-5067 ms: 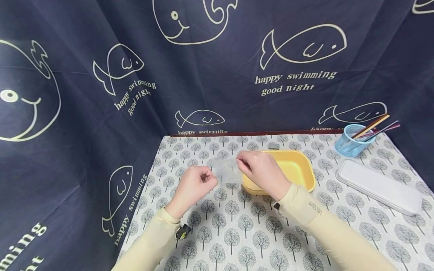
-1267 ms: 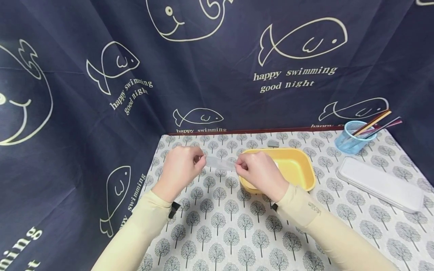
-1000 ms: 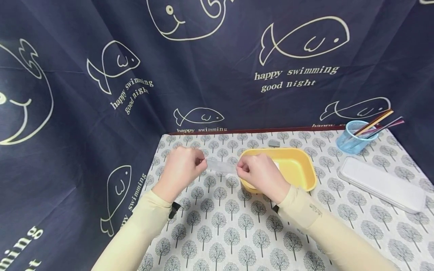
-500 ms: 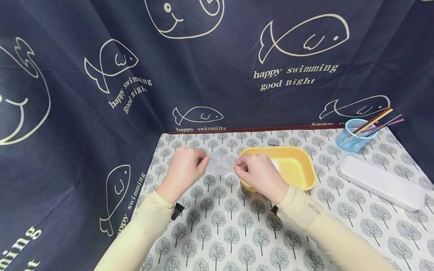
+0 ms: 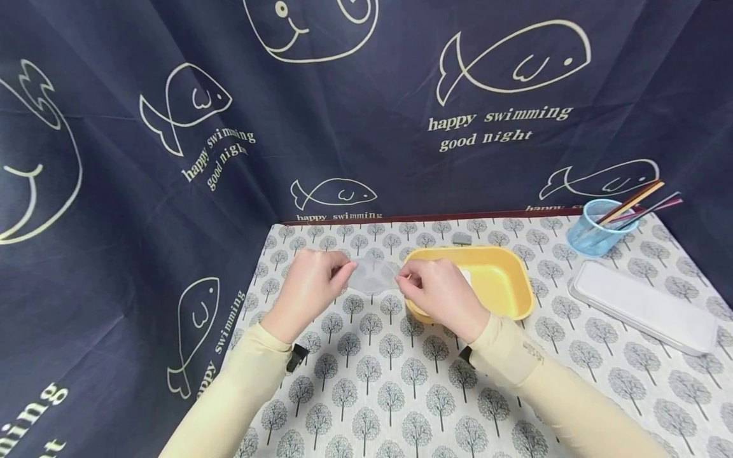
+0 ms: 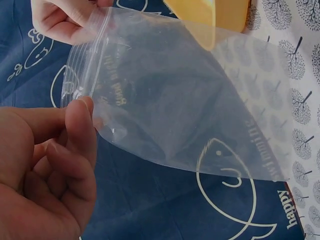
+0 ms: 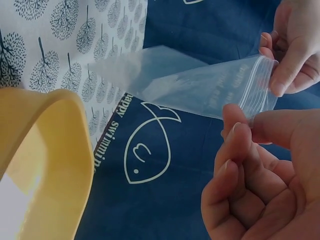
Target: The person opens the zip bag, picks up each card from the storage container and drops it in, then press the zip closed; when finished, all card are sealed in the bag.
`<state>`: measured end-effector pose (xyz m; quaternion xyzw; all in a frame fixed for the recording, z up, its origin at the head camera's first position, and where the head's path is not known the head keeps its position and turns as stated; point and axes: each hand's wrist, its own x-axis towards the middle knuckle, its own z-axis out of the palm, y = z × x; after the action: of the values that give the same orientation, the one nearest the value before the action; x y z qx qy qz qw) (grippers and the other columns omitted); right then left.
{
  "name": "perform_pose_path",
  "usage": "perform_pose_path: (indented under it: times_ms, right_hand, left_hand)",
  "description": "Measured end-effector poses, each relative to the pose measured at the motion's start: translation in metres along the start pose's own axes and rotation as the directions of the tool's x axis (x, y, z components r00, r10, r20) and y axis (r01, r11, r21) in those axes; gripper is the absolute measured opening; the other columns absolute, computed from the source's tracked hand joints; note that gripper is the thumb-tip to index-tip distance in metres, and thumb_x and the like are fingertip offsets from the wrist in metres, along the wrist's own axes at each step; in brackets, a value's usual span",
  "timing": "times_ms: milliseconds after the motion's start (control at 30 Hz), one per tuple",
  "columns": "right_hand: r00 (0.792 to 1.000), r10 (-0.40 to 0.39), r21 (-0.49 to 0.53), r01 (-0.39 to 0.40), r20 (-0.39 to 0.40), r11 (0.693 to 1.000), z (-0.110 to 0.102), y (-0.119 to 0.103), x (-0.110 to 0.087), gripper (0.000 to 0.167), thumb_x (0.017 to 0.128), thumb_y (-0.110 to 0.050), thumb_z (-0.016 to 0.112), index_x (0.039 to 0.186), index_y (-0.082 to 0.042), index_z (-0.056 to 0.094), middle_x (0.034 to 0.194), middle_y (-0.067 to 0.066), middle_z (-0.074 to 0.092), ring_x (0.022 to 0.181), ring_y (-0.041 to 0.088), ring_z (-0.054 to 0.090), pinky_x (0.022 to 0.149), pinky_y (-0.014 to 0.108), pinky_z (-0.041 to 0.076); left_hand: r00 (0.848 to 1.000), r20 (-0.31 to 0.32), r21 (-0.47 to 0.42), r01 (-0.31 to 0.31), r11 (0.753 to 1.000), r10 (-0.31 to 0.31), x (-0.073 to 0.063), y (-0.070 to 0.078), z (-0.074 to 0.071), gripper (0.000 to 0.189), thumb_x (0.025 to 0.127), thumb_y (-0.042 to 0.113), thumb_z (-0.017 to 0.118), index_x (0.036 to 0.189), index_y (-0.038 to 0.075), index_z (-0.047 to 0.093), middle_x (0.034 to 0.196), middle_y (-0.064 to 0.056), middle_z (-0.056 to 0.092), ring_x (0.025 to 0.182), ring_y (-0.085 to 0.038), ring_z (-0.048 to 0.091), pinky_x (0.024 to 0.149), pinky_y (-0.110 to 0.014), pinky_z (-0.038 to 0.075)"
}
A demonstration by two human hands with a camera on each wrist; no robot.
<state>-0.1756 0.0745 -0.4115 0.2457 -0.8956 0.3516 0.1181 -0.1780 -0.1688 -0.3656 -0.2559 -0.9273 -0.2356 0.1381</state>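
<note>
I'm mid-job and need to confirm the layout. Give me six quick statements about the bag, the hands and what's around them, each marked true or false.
1. The left hand and right hand both pinch the clear bag at its zip edge. True.
2. The bag is packed full. False: nothing shows inside it.
3. A white item shows inside the yellow tub. True.
4. In the head view, the tub is left of the bag. False: it is to the right.
5. The blue cup, holding sticks, stands farther back than the white case. True.
6. The case sits in the tub. False: it lies on the patterned cloth, right of the tub.
</note>
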Motion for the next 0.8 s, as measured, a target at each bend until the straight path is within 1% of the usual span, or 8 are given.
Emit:
perform_pose_path:
  times_ms: [100,200,300,467,600,700,800]
  right_hand:
    - [1.000,0.013,0.010,-0.013,0.011,1.000,-0.0003,0.0002,0.0003,0.012,0.094,-0.010,0.068,0.085,-0.009,0.077,0.069,-0.008,0.067,0.055,0.004,0.054,0.056,0.026,0.051]
    - [0.999,0.020,0.012,-0.021,0.025,1.000,0.0004,0.0001,0.0008,0.013,0.095,-0.012,0.069,0.086,-0.009,0.077,0.068,-0.009,0.066,0.055,0.004,0.054,0.055,0.026,0.051]
    - [0.999,0.029,0.013,-0.029,0.038,0.999,0.0011,-0.0006,0.0011,0.013,0.095,-0.014,0.069,0.087,-0.009,0.077,0.067,-0.010,0.065,0.055,0.004,0.054,0.055,0.026,0.051]
    - [0.998,0.040,0.010,-0.040,0.044,0.999,-0.0019,-0.0004,0.0007,0.013,0.096,-0.016,0.069,0.086,-0.010,0.077,0.066,-0.011,0.062,0.054,0.005,0.052,0.053,0.028,0.049]
    - [0.998,0.038,0.017,-0.039,0.050,0.999,-0.0025,0.0011,0.0003,0.014,0.096,-0.016,0.069,0.085,-0.011,0.076,0.065,-0.011,0.061,0.052,0.005,0.050,0.051,0.028,0.047]
    - [0.998,0.040,0.023,-0.041,0.058,0.999,-0.0038,0.0018,-0.0004,0.015,0.097,-0.016,0.068,0.083,-0.012,0.075,0.064,-0.012,0.060,0.052,0.005,0.051,0.051,0.028,0.047]
    - [0.997,0.040,0.015,-0.041,0.065,0.999,-0.0064,0.0023,-0.0006,0.018,0.098,-0.019,0.067,0.081,-0.014,0.073,0.063,-0.011,0.058,0.053,0.006,0.050,0.052,0.029,0.047]
  left_hand:
    - [1.000,0.002,-0.012,-0.009,1.000,0.009,-0.0002,0.0002,0.0011,0.034,0.099,0.013,0.071,0.067,0.016,0.063,0.052,0.011,0.047,0.044,-0.004,0.041,0.044,-0.025,0.039]
    - [1.000,-0.010,0.006,-0.011,1.000,0.011,0.0005,0.0009,0.0029,0.028,0.099,0.011,0.070,0.071,0.012,0.068,0.053,0.010,0.049,0.044,-0.005,0.041,0.045,-0.024,0.039]
    - [0.999,-0.039,0.040,-0.013,0.999,0.014,0.0017,0.0001,0.0053,0.024,0.098,0.009,0.070,0.074,0.009,0.071,0.056,0.008,0.054,0.045,-0.005,0.043,0.046,-0.024,0.040]
    - [0.993,-0.101,0.101,-0.043,0.994,0.054,0.0053,-0.0030,0.0090,0.023,0.097,0.008,0.072,0.074,0.007,0.071,0.060,0.002,0.063,0.049,-0.009,0.051,0.050,-0.026,0.046]
    - [0.989,-0.127,0.113,-0.061,0.992,0.076,0.0068,-0.0040,0.0092,0.025,0.096,0.008,0.073,0.072,0.009,0.070,0.059,0.003,0.062,0.049,-0.009,0.050,0.050,-0.027,0.045]
    - [0.987,-0.134,0.109,-0.071,0.992,0.085,0.0078,-0.0032,0.0084,0.026,0.096,0.009,0.073,0.070,0.009,0.068,0.057,0.004,0.059,0.048,-0.009,0.047,0.049,-0.028,0.043]
    - [0.987,-0.133,0.102,-0.075,0.992,0.089,0.0081,-0.0032,0.0076,0.025,0.095,0.008,0.075,0.071,0.009,0.068,0.057,0.004,0.058,0.048,-0.009,0.048,0.050,-0.028,0.043]
